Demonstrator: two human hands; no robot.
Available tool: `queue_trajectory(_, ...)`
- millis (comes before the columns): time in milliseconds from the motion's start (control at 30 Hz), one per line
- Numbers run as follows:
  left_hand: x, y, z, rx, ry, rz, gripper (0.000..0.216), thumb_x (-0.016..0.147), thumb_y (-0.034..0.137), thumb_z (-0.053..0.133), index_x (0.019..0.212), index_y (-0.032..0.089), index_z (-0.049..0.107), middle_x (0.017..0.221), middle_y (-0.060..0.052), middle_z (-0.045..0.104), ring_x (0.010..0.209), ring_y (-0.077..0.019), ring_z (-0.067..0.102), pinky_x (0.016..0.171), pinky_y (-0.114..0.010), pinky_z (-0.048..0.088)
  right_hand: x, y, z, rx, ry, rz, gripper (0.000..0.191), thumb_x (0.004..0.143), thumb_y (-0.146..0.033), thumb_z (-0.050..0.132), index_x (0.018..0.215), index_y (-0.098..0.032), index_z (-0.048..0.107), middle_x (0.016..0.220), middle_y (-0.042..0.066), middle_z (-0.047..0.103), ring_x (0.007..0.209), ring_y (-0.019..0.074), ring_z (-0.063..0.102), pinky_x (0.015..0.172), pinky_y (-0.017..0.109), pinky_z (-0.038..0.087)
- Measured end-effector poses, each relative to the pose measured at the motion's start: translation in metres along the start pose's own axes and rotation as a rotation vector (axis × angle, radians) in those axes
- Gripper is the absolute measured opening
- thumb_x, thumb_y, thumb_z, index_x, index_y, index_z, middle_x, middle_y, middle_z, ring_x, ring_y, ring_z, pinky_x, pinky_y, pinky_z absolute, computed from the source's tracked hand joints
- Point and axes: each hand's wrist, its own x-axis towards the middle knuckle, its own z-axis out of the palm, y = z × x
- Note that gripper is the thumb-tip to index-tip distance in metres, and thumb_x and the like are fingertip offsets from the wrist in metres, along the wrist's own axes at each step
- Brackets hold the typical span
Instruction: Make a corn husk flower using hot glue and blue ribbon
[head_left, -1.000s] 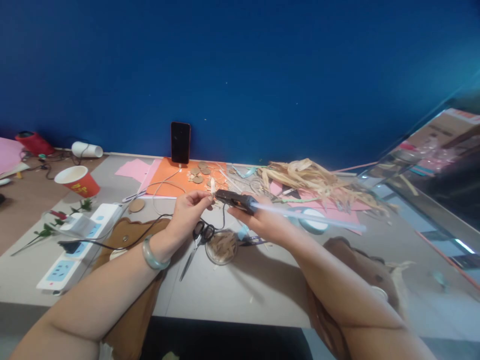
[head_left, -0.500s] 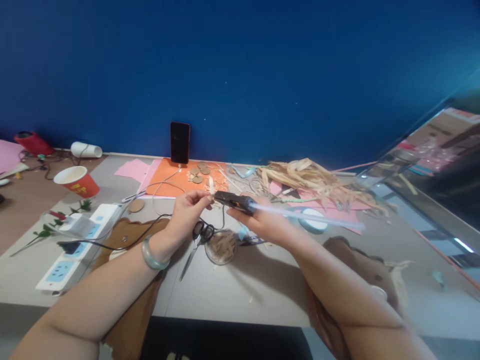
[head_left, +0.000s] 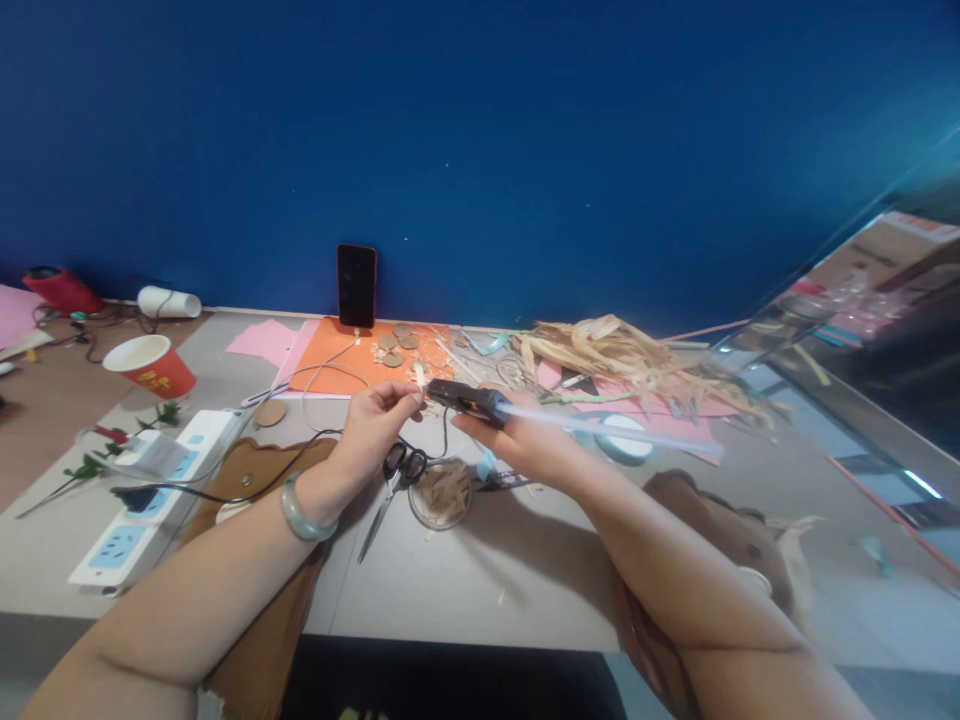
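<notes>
Wrapped round a black glue gun point(head_left: 469, 398) is my right hand point(head_left: 517, 430); a long clear glue stick point(head_left: 615, 428) juts from the gun's back over my forearm. The gun's nozzle meets the fingertips of my left hand point(head_left: 382, 420), which pinch a small pale piece point(head_left: 420, 376), perhaps a strip of husk. How far the nozzle touches that piece is hidden by the fingers. Below the hands lie black-handled scissors point(head_left: 394, 480), and beside them stands a round clear dish point(head_left: 441, 495) of cut tan strips.
Dried husks point(head_left: 607, 355) are heaped at the back right on pink paper. A phone point(head_left: 357, 285) leans on the blue wall behind orange paper point(head_left: 330, 365) bearing small discs. At left are a power strip point(head_left: 161, 500) with cords and a red paper cup point(head_left: 154, 367). A tape roll point(head_left: 626, 438) lies right.
Both hands hold nearly the same pose at the glue gun. The pale piece tilts a little lower in my left fingertips, and the whole view has shifted slightly.
</notes>
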Motion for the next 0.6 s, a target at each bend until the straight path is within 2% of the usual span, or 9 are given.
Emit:
queue_trajectory(200, -0.001, -0.001, 0.0, -0.008, 0.002, 0.004, 0.016, 0.072, 0.031, 0.07, 0.073, 0.016, 0.067, 0.06, 0.0, 0.063, 0.061, -0.013, 0.058, 0.065, -0.026, 0.045, 0.003, 0.008, -0.014, -0.043, 0.119, -0.006, 0.033, 0.089, -0.047, 0.052, 0.101, -0.018, 0.063, 0.082, 0.005, 0.067, 0.072, 0.0188, 0.059, 0.065, 0.028, 0.042)
queue_trajectory(300, -0.002, 0.002, 0.0, -0.003, 0.009, -0.01, 0.015, 0.072, 0.03, 0.07, 0.071, 0.016, 0.066, 0.06, 0.001, 0.062, 0.06, -0.0122, 0.056, 0.064, -0.025, 0.044, 0.008, 0.022, -0.029, -0.182, 0.188, 0.066, 0.032, 0.086, -0.049, 0.056, 0.093, -0.019, 0.06, 0.081, 0.006, 0.067, 0.072, 0.0201, 0.059, 0.063, 0.028, 0.04)
queue_trajectory(400, -0.001, 0.003, 0.0, 0.0, 0.018, -0.013, 0.014, 0.072, 0.03, 0.069, 0.069, 0.016, 0.065, 0.059, 0.001, 0.062, 0.059, -0.0116, 0.056, 0.064, -0.025, 0.044, 0.015, 0.043, -0.041, -0.394, 0.186, 0.218, 0.024, 0.082, -0.04, 0.059, 0.094, -0.019, 0.058, 0.082, 0.007, 0.067, 0.071, 0.022, 0.058, 0.06, 0.028, 0.037)
queue_trajectory(467, 0.0, 0.001, 0.0, -0.026, 0.025, 0.007, 0.014, 0.071, 0.029, 0.07, 0.07, 0.016, 0.065, 0.059, 0.001, 0.062, 0.059, -0.0113, 0.056, 0.065, -0.025, 0.044, 0.021, 0.059, -0.045, -0.494, 0.156, 0.244, 0.028, 0.077, -0.028, 0.062, 0.103, -0.018, 0.055, 0.091, 0.01, 0.068, 0.08, 0.0251, 0.06, 0.064, 0.029, 0.038)
queue_trajectory(600, 0.003, -0.006, 0.0, -0.073, 0.033, 0.018, 0.014, 0.069, 0.028, 0.071, 0.071, 0.016, 0.065, 0.057, 0.002, 0.063, 0.058, -0.0109, 0.057, 0.066, -0.025, 0.045, 0.03, 0.089, -0.033, -0.535, 0.118, 0.285, 0.035, 0.075, -0.017, 0.057, 0.11, -0.014, 0.052, 0.098, 0.015, 0.068, 0.088, 0.0283, 0.062, 0.071, 0.031, 0.041)
